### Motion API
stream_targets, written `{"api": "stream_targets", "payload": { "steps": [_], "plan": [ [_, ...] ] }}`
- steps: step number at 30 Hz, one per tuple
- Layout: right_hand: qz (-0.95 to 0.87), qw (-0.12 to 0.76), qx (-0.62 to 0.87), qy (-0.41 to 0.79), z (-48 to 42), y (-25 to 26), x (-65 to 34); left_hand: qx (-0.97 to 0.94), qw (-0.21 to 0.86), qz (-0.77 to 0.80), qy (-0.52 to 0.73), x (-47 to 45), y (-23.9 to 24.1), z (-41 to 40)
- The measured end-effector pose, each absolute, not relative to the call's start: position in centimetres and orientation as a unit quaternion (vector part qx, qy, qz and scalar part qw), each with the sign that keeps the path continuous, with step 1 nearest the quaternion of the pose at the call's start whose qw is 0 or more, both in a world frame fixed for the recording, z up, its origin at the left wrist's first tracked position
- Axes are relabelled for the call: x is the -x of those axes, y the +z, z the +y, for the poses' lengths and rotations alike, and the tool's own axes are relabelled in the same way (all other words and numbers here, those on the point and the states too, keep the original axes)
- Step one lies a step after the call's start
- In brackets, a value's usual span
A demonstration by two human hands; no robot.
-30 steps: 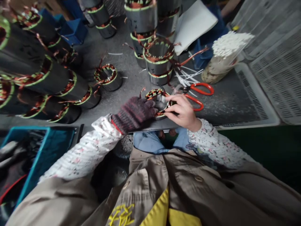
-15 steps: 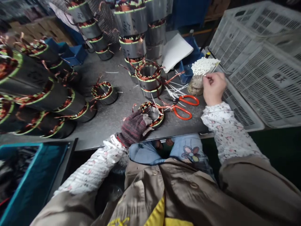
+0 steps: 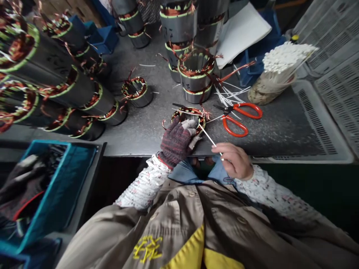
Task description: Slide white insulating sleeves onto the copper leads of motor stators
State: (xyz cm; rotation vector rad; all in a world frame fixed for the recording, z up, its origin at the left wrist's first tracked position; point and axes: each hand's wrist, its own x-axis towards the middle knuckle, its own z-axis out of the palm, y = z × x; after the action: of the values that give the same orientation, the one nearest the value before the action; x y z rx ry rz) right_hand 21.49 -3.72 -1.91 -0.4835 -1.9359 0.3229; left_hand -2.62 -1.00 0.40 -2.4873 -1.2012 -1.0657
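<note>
My left hand [image 3: 177,141], in a dark knitted glove with pale fingertips, grips the near left rim of a low motor stator [image 3: 202,126] with copper windings and a light green edge. The glove hides much of that stator. My bare right hand [image 3: 235,160] pinches a thin white stick [image 3: 209,135], slanting up and left so its far tip meets the stator's right rim. Orange-handled scissors [image 3: 235,129] lie just to the right of the stator, blades pointing left. Behind them several loose white sticks [image 3: 228,95] are scattered on the dark bench.
A clear container [image 3: 259,89] packed with white sticks stands at right, beside a pale plastic crate [image 3: 322,123]. Stacked stators [image 3: 196,80] rise behind the work, with more lying at left [image 3: 84,89]. White paper [image 3: 242,31] rests farther back; a teal bin [image 3: 64,186] is lower left.
My right hand has come from the container of white sticks down to the near bench edge, now with a stick pinched. My left hand stays on the stator. The view has shifted.
</note>
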Motion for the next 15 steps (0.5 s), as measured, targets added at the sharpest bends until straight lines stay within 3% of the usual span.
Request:
{"api": "stream_targets", "payload": {
  "steps": [8, 15],
  "plan": [
    [-0.811, 0.498, 0.239, 0.192, -1.5, -1.9, -21.5, 0.807, 0.036, -0.464, -0.363, 2.0, 0.6, -1.4],
    [-0.754, 0.562, 0.262, 0.217, -1.4, -1.5, -20.6, 0.797, 0.04, -0.502, -0.334, 1.9, 0.2, -1.4]
  ]
}}
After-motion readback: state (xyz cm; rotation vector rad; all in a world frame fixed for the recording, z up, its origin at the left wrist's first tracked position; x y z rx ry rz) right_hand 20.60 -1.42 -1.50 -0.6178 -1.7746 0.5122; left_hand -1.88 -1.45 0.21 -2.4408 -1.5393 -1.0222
